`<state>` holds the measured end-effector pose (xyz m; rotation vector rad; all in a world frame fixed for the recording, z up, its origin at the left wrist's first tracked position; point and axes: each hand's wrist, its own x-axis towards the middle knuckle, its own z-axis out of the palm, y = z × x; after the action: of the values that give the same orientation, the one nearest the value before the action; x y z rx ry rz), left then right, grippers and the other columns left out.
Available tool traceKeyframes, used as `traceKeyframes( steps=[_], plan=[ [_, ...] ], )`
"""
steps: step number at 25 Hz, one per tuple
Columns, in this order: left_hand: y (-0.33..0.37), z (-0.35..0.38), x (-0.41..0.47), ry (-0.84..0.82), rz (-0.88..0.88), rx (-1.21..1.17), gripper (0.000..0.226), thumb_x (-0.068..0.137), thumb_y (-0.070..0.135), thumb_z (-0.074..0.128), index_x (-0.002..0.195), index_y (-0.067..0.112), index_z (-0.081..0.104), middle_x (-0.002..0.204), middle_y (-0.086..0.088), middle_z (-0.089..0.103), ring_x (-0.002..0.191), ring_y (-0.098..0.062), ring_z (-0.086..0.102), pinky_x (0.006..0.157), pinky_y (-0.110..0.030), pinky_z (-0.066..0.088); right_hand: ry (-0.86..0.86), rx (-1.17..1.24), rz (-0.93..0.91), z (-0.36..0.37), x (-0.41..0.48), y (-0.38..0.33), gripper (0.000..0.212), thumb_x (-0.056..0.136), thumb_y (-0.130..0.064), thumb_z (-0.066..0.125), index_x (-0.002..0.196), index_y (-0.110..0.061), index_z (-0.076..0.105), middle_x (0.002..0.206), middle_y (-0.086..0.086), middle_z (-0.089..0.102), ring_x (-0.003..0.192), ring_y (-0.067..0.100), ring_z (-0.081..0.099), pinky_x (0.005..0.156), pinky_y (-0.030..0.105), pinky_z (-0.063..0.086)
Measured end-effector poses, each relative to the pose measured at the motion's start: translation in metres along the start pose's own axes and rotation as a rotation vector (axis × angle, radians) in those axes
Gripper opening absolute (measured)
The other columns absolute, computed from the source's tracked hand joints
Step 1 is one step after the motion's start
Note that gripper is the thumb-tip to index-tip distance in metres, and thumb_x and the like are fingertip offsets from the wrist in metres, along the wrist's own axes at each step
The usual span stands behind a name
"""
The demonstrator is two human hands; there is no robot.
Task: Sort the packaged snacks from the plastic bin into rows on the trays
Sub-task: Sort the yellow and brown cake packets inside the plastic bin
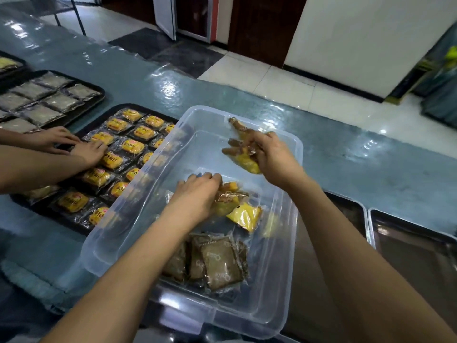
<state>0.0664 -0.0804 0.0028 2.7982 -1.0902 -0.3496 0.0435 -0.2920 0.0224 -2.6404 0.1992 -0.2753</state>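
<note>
On my left the tray of yellow snacks (128,105) and the tray of grey packets (100,95) look filled in rows, but the bin (291,211) holds brown packets (220,263) and yellow packs (244,215) yet to sort. My left hand (197,194) has its grip curled on those yellow packs on the bin floor. My right hand (274,154) is grasping another pack (244,159) over the far end.

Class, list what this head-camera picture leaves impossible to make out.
Head view:
- Snacks under the left hand: mostly covered by it.
- Bundle in the right hand: count unclear, wrappers overlap.
- Brown packets: print blurred.
- Metal trays: cut off by right edge.
</note>
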Motion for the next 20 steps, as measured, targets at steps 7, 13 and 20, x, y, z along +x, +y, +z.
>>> traceKeyframes(
  steps=[7,13,20],
  plan=[
    [0.032,-0.046,0.001,0.252,0.2,-0.053,0.038,0.091,0.036,0.065,0.121,0.022,0.048,0.12,-0.004,0.056,0.107,-0.034,0.053,0.086,-0.045,0.045,0.287,0.037,0.094,-0.073,-0.052,-0.01,0.036,0.097,-0.003,0.043,0.122,-0.025,0.058,0.114,-0.002,0.047,0.097,0.013,0.05,0.078,0.023,0.041],
    [0.072,-0.065,-0.001,0.335,0.387,-0.06,0.036,0.09,0.028,0.065,0.122,0.022,0.049,0.118,-0.004,0.057,0.104,-0.035,0.053,0.087,-0.047,0.044,0.46,-0.008,0.196,-0.112,-0.102,-0.002,0.037,0.098,-0.003,0.044,0.123,-0.027,0.058,0.117,-0.006,0.044,0.1,0.009,0.047,0.071,0.001,0.036],
    [0.137,-0.063,-0.015,0.328,0.519,-0.041,0.036,0.091,0.028,0.061,0.123,0.022,0.047,0.118,-0.003,0.055,0.105,-0.033,0.051,0.088,-0.047,0.043,0.54,-0.029,0.328,-0.133,-0.173,0.032,0.035,0.099,-0.005,0.045,0.121,-0.028,0.059,0.118,-0.004,0.049,0.1,0.008,0.051,0.074,0.0,0.032]
  ],
)
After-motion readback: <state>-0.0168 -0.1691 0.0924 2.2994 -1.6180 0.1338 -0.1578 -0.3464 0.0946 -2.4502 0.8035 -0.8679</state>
